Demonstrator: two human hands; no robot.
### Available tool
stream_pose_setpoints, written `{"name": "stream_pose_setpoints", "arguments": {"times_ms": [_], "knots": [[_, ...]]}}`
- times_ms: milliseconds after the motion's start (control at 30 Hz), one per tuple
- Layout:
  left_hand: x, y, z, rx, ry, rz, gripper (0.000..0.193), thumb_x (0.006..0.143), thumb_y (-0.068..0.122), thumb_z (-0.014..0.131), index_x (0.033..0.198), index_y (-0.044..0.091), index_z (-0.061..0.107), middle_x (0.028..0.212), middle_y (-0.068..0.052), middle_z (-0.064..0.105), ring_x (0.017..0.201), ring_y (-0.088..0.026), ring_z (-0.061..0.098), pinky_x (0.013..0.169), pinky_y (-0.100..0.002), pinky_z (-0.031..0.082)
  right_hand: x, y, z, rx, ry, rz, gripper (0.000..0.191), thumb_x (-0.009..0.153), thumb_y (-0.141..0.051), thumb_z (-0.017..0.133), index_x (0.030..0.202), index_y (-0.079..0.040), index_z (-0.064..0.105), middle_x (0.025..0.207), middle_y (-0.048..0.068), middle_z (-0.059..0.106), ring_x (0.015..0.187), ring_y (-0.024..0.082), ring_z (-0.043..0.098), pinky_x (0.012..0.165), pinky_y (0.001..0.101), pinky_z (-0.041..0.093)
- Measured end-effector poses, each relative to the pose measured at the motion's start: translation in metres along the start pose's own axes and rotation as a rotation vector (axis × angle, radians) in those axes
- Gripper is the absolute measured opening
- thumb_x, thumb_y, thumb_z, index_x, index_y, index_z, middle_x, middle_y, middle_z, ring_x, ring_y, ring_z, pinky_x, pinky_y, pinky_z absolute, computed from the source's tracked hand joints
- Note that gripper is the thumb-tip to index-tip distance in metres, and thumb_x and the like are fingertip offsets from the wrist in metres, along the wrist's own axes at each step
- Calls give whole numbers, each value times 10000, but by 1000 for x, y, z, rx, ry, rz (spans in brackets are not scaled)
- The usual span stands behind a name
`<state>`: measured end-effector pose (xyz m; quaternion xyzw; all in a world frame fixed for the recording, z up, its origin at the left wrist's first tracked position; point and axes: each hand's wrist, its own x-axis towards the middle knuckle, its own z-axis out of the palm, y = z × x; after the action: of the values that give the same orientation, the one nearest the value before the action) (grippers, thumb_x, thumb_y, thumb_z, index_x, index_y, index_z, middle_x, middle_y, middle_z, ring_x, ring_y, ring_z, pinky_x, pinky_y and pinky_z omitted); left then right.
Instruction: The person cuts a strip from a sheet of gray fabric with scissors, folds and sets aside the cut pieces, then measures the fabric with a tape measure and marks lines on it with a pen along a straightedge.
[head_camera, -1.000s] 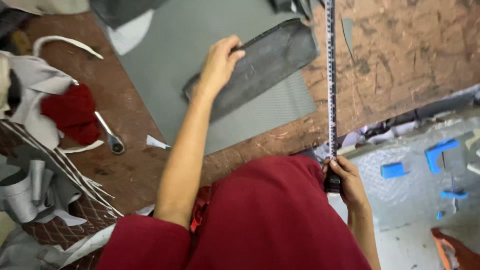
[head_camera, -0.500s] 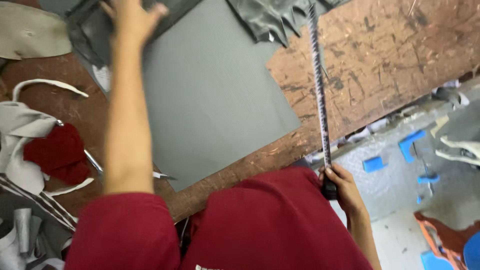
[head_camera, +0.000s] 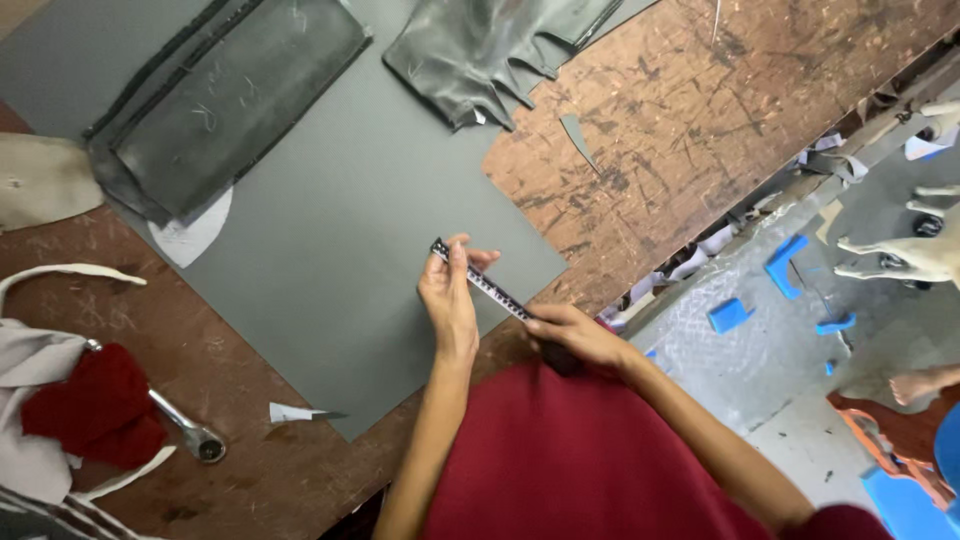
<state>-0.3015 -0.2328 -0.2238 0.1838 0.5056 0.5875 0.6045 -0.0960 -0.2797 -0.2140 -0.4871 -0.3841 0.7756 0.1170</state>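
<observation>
My right hand (head_camera: 578, 336) grips the dark lower end of a narrow metal strip (head_camera: 490, 290), like a ruler or long blade. It slants up and to the left over the grey sheet (head_camera: 330, 230). My left hand (head_camera: 450, 300) pinches the strip's upper tip between thumb and fingers. Both hands hover at the near edge of the sheet, just above my red shirt (head_camera: 570, 460). A flat dark leather panel (head_camera: 230, 100) lies at the sheet's far left. A crumpled dark leather piece (head_camera: 490, 50) lies at its far right.
The worn wooden table (head_camera: 700, 120) carries a metal wrench (head_camera: 185, 425), a red cloth (head_camera: 95, 405), pale fabric scraps (head_camera: 40, 180) and a small white offcut (head_camera: 290, 412) on the left. To the right, past the table edge, the floor holds blue pieces (head_camera: 785, 262).
My left hand has come back from the dark leather panel at the far side and taken the strip's tip. The strip now slants between both hands instead of reaching up across the table.
</observation>
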Motion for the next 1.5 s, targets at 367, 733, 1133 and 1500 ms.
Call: {"name": "stream_pose_setpoints", "arguments": {"times_ms": [367,733,1133,1500], "knots": [[-85,-26,-7,-396,-54,-299,667,1038,494,470,1562,97,362,1529,-82,454,1425,-225,420,1157,-403,370,51,-49,51,-445,175,-510,242,1006,-187,556,1152,-9,632,969,112,538,942,252,552,854,384,485],[-101,-84,-14,47,153,-300,396,997,230,632,1320,0,630,1182,-113,669,1076,-210,629,928,-379,524,69,-73,0,-522,93,-407,265,989,-250,644,854,-29,585,793,70,494,767,219,493,704,369,433],[-183,-129,-23,163,646,-189,268,1049,282,568,920,73,678,637,-8,625,485,-107,558,443,-259,427,148,-198,-136,-860,-177,-568,217,991,-259,686,979,-53,618,855,14,552,696,155,518,608,300,459],[-191,-72,-170,508,1168,-66,336,1011,286,623,782,43,661,623,-77,635,531,-160,603,495,-337,445,237,-271,-184,-1615,119,-410,120,1023,-177,671,1070,-79,621,880,-18,568,696,108,519,589,264,449]]}}
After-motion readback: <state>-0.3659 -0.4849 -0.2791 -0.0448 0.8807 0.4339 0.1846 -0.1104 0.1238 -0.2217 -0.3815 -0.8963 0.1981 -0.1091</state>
